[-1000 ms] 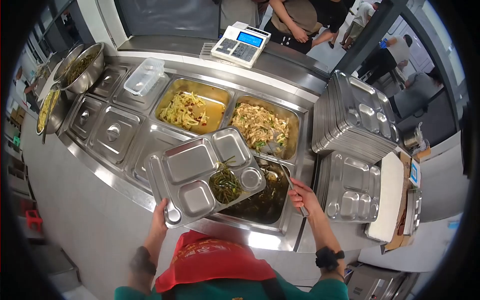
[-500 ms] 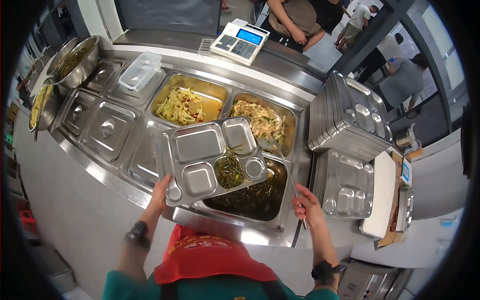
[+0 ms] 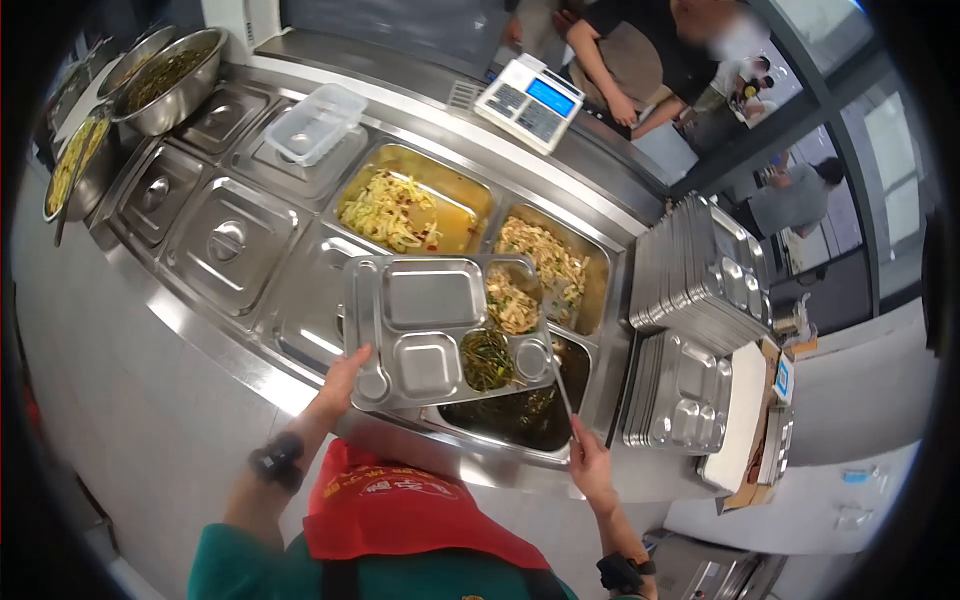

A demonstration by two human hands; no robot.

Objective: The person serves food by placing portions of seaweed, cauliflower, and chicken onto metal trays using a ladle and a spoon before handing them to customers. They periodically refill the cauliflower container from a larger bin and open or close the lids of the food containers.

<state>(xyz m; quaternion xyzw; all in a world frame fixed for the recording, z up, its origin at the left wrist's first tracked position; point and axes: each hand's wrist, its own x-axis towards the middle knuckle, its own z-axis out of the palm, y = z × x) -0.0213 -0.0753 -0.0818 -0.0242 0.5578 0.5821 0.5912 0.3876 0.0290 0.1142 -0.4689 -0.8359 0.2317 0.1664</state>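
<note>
My left hand [image 3: 345, 380] grips the lower left corner of a steel compartment tray [image 3: 432, 294], held over the food pans. Dark green shredded vegetables [image 3: 488, 360] fill one lower compartment. A pale, egg-like chopped dish [image 3: 512, 300] lies in the upper right one. The other compartments hold no food. My right hand [image 3: 590, 462] is closed around the handle of a long serving spoon [image 3: 566, 392]; the spoon's head is hidden behind the tray's right edge. Beneath the tray sits a pan of dark greens [image 3: 520, 408], partly covered by it.
Behind the tray are a pan of shredded cabbage [image 3: 390, 210] and a pan of the pale dish [image 3: 545, 255]. Lidded pans [image 3: 232, 245] line the left side. Stacked trays [image 3: 690, 270] stand on the right. A scale [image 3: 530, 103] sits at the window, with a person [image 3: 630, 60] beyond.
The pale chopped dish is now in the tray's upper right compartment, which was bare before. My right hand has moved down and inward with the spoon. The camera view has shifted.
</note>
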